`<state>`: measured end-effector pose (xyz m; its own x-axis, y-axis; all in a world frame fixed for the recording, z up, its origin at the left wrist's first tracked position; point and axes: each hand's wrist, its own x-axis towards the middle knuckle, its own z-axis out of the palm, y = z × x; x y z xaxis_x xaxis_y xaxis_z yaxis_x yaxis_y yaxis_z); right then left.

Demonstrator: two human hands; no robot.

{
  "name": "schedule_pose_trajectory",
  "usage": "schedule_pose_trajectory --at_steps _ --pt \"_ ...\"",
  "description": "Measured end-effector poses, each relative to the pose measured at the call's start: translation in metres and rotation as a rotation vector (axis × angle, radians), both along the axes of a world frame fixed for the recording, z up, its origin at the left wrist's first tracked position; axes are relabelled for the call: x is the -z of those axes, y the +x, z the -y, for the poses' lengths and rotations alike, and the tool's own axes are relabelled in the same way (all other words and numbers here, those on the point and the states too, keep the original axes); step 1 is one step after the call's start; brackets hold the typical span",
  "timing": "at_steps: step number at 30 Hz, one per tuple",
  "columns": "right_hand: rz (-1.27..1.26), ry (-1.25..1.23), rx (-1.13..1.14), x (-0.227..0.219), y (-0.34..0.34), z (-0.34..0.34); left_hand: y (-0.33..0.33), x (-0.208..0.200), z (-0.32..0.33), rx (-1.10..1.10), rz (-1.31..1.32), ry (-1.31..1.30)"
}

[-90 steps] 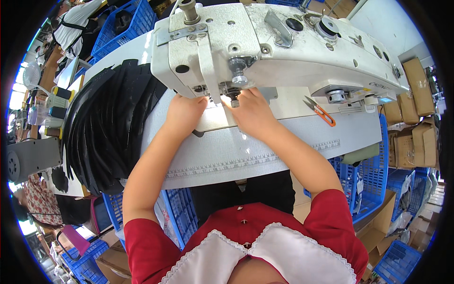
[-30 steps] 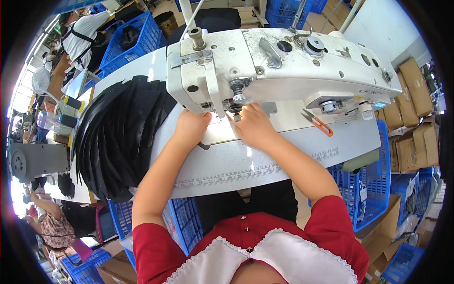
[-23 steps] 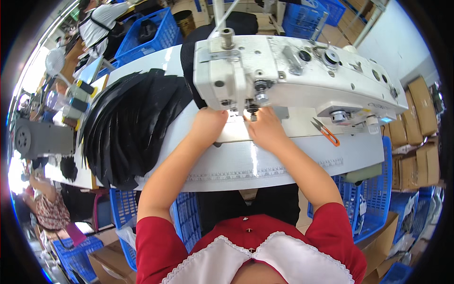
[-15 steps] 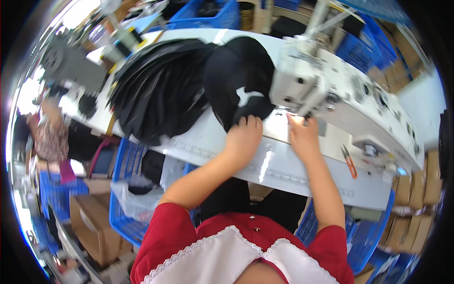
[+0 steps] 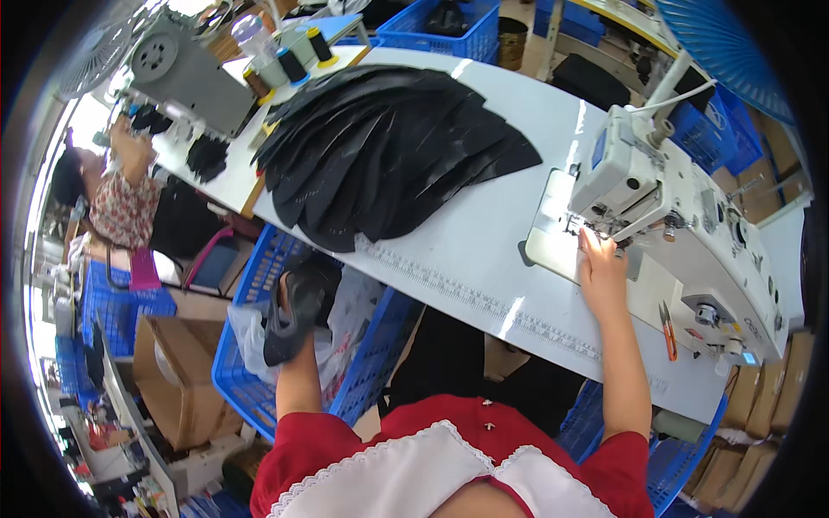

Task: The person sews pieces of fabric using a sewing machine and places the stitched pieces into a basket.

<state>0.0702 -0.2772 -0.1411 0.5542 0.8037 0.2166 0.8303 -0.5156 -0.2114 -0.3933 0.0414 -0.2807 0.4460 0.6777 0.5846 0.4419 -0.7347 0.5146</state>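
My left hand is closed on a black fabric piece, held over a blue basket on the left. The cloth covers most of its fingers. My right hand reaches to the needle area of a white sewing machine. Its fingertips are apart, close by the presser foot, and no cloth shows under them. A fanned stack of black fabric pieces lies on the white table, left of the machine.
Orange-handled thread snips lie right of my right hand. Thread spools stand behind the stack, near a grey sewing machine. Another person works at far left. A blue fan is at upper right.
My left hand has left the table with the black piece from beside the needle and moved it down left over the basket. My right hand stays at the machine. The view has shifted.
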Motion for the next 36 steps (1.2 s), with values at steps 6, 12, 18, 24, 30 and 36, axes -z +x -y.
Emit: schedule_pose_trajectory --at_steps 6,12,18,24,30,36 --pt "-0.109 -0.093 0.038 0.000 -0.008 -0.008 -0.048 0.155 -0.053 -0.059 -1.348 -0.578" --pt "0.077 0.043 -0.001 0.018 -0.007 -0.003 -0.062 0.138 -0.056 0.042 -1.231 -0.209" --pt "-0.031 0.069 0.025 0.009 -0.007 -0.007 0.028 -0.179 -0.127 -0.534 0.334 0.236" --pt "0.009 0.075 -0.038 0.012 -0.005 -0.013 0.097 -0.272 -0.258 -0.263 -0.034 -0.593" --pt "0.043 0.098 -0.022 0.018 -0.002 -0.001 0.172 -0.259 -0.257 -0.403 -0.492 -0.493" --pt "0.021 0.171 -0.076 0.003 -0.013 -0.008 0.155 -0.292 -0.271 -0.463 -0.476 -0.206"
